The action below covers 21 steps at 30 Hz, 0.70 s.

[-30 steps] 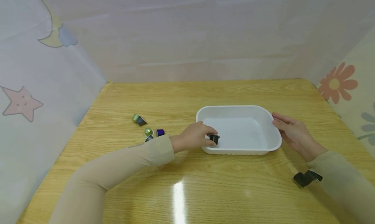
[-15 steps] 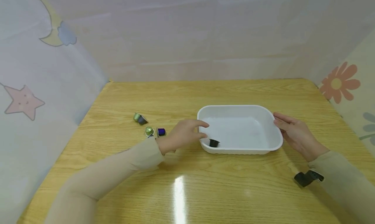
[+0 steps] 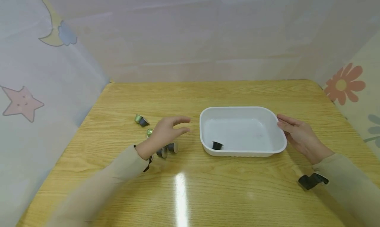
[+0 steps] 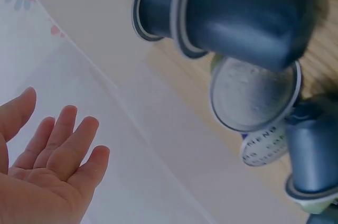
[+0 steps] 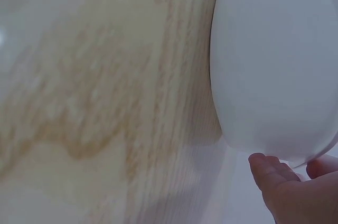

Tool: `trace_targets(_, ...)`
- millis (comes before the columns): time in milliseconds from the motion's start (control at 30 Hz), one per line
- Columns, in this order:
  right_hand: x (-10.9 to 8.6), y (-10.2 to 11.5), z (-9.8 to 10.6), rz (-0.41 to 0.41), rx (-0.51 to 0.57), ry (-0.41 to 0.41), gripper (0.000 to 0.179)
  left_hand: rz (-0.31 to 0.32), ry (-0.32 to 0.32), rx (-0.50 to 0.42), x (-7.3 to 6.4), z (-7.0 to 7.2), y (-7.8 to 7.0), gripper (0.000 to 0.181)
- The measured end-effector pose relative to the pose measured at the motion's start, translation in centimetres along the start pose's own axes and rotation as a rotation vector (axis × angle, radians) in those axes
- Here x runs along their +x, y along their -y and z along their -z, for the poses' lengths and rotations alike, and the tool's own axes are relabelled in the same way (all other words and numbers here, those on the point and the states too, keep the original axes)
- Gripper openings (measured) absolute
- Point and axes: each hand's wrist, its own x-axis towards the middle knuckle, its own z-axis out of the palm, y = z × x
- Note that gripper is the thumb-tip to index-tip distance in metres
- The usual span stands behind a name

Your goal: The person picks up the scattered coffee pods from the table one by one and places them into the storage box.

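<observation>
White tray [image 3: 243,131] is gripped by the right hand [image 3: 303,138]; the left hand [image 3: 163,133], spread and empty, should pinch one dark capsule [image 3: 171,147] by its sides.

this looks like a screened-off booth around a bench [image 3: 231,187]; whether it sits in a home, an office or a studio cannot be told. pale, creased sheeting [image 3: 178,35] rises beyond the left hand [image 3: 163,132] and the right hand [image 3: 302,139], and printed sheets [image 3: 53,78] flank them on either side. to the left of the left hand, the print carries a smiling pink star [image 3: 22,103], a yellow crescent moon [image 3: 54,40] and a blue cloud [image 3: 67,33]; to the right of the right hand is a coral flower [image 3: 344,84], a nursery-like motif. the wood-grain bench below both hands mirrors a bright streak of light [image 3: 181,200].
</observation>
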Motion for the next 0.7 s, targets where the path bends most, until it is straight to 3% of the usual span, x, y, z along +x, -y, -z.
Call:
trace_targets(133, 0.1, 0.1, 0.1, -0.015, -0.04, -0.003, 0.081, 0.014, -0.06, -0.06, -0.7, 0.8, 0.6, 0.037)
trace_targets(533, 0.0, 0.1, 0.4, -0.043, -0.06, 0.0, 0.084, 0.062, -0.22, -0.135, -1.8, 3.1, 3.1, 0.039)
trace_targets(700, -0.1, 0.2, 0.6, -0.042, -0.036, -0.002, 0.078, 0.102, -0.265, -0.084, -2.0, 3.7, 4.4, 0.04)
